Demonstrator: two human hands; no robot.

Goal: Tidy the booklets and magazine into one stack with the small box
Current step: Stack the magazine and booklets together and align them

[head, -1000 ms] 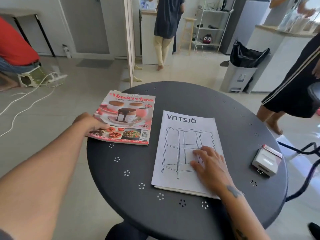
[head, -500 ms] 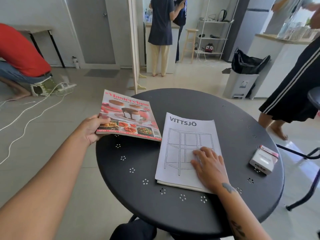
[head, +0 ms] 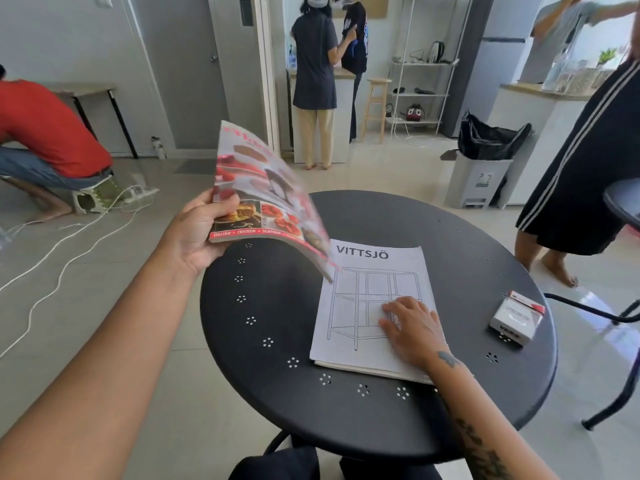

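Note:
My left hand point(head: 197, 233) grips the lower left corner of a red food magazine point(head: 266, 199), held tilted in the air above the left side of the round black table point(head: 277, 375). Its drooping right edge hangs over the top left corner of the white VITTSJÖ booklet point(head: 360, 306). That booklet lies flat on another booklet in the middle of the table. My right hand point(head: 412, 329) rests flat on the booklet's lower right part, fingers spread. A small white and red box point(head: 517, 318) sits alone near the table's right edge.
A person in a black striped garment point(head: 575, 161) stands close by the table's far right. A grey bin with a black bag point(head: 481, 168) stands beyond the table. A dark chair frame point(head: 620, 317) is at the right. White cables point(head: 69, 244) trail across the floor on the left.
My left hand has lifted the magazine off the table and swung it up and to the right, towards the booklet. My right hand has stayed on the booklet.

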